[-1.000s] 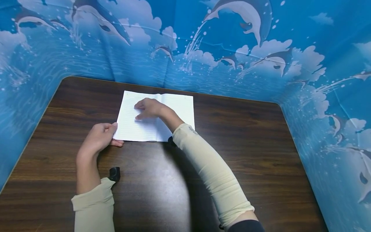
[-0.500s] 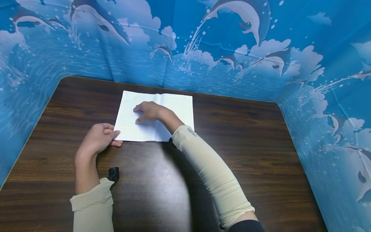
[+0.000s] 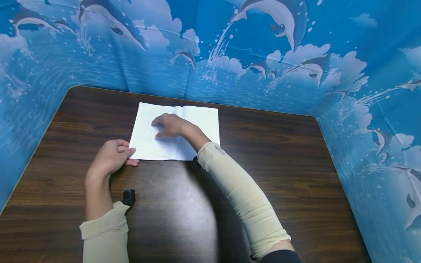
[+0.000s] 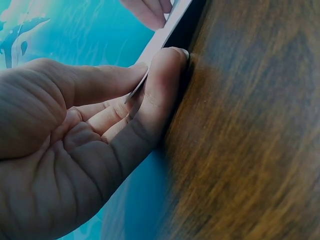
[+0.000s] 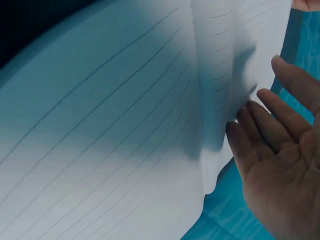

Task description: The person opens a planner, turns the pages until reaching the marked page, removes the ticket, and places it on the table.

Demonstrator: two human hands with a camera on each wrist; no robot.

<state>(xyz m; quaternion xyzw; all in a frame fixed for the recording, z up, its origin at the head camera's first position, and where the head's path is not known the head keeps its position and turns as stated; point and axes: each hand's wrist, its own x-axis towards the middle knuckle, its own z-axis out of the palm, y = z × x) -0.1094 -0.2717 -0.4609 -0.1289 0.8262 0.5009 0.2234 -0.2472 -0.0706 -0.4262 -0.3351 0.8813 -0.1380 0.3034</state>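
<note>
An open notebook [image 3: 202,122] with ruled white pages lies flat near the table's far edge. At its near left corner, my left hand [image 3: 111,156] pinches the pages, thumb on top and fingers underneath. The left wrist view shows the thin page edge [image 4: 138,89] caught between thumb and fingers, close over the wood. My right hand [image 3: 171,125] hovers over the left page with its fingers spread and relaxed. In the right wrist view, the hand [image 5: 282,155] holds nothing, its fingertips near the page beside the centre fold [image 5: 212,100].
The dark wood-grain table [image 3: 263,164] extends around the notebook. A blue dolphin-print curtain [image 3: 223,65] closes off the far, left and right sides. Pale sleeves cover both forearms, and a small black device [image 3: 129,197] sits at the left cuff.
The left thumb has slid slightly nearer along the page corner. My right hand has shifted a little nearer over the left page. The notebook stays in place.
</note>
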